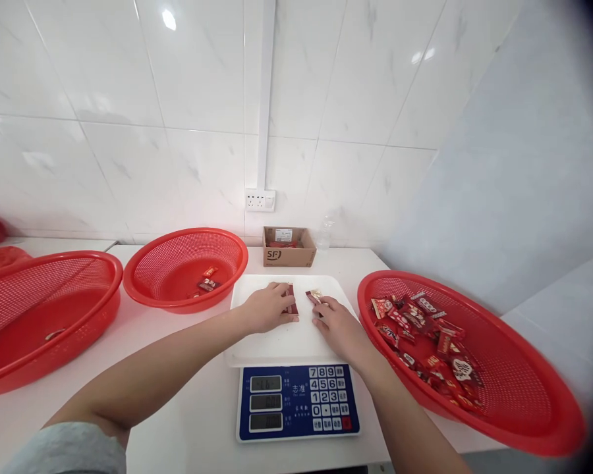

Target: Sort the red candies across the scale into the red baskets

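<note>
Red plastic basket at right (528, 375): holds a loose heap of wrapped sweets (432, 342) in red, dark red and white, gathered mostly towards its left side. Middle basket (161, 266): a few wrapped pieces (208, 284) on the floor. Left basket (79, 349), cut by the picture's edge: one small item (54, 334), too small to identify. Carton (289, 259), open-topped, against the wall (202, 171): some red contents, detail unclear.

The scale's white tray (271, 349) carries two dark red packets, well inside its edges and apart from each other. The left hand (271, 307), part-curled, has its fingers over the left packet (291, 306), thumb at the near edge. The right hand (337, 326), half-closed, has its fingertips on the right packet (313, 297). Whether either grip is firm cannot be told.

The scale (299, 405) faces the person on a white table (178, 421); its display digits are not clearly legible. Behind, a socket (260, 199) is above the carton, with a clear object (327, 234) beside the latter. The right forearm obstructs part of the right basket's near rim; the fingers cover part of both packets.
</note>
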### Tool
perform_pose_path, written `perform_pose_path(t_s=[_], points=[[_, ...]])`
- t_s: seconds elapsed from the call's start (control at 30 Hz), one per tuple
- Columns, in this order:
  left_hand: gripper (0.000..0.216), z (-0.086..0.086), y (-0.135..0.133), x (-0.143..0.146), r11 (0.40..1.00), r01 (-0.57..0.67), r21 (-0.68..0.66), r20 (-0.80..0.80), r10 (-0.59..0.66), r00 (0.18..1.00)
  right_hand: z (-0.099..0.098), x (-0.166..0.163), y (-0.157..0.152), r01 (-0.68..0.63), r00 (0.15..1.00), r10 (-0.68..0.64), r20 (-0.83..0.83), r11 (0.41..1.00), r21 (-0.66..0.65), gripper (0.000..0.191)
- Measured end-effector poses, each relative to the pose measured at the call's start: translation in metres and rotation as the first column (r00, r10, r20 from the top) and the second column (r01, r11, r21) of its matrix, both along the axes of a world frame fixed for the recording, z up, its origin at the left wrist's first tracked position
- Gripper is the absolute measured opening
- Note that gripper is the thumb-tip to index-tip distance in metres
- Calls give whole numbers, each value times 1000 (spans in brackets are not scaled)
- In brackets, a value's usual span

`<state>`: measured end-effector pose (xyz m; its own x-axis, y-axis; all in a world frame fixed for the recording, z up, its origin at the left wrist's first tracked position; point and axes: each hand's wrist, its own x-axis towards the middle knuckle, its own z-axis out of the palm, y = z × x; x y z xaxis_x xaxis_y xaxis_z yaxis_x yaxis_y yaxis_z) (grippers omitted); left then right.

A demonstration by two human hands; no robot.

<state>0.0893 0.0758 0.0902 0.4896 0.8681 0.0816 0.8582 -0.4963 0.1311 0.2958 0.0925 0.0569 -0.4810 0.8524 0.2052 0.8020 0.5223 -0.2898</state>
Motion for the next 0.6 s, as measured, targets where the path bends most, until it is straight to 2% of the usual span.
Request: perform_pose_path(t_s=[0.1, 0.23, 0.37, 0.43, 0.5, 0.6], points=[[33, -1, -4, -1, 1000, -16, 17, -18, 16, 1000, 3, -1, -2, 16, 1000, -16, -2, 1000, 4, 18], [29, -1, -11, 1, 1000, -1, 25, -52, 3, 999, 6, -4, -6, 23, 1000, -23, -15, 1000, -2, 20], [45, -3, -18, 0, 999, 34, 37, -91, -31, 995, 5, -3, -10, 58, 997, -59, -52, 998, -17, 30], [43, -4, -21, -3, 999, 30, 43, -112, -25, 993, 3, 0, -10, 73, 994, -74, -78, 997, -24, 38], [35, -2, -22, -7, 999, -10, 50, -129, 17, 992, 1, 3, -9, 69, 993, -73, -97, 997, -35, 44], [30, 8, -20, -19, 985, -143, 91, -120, 154, 981, -2, 6, -9, 51, 992, -56, -109, 997, -56, 44]])
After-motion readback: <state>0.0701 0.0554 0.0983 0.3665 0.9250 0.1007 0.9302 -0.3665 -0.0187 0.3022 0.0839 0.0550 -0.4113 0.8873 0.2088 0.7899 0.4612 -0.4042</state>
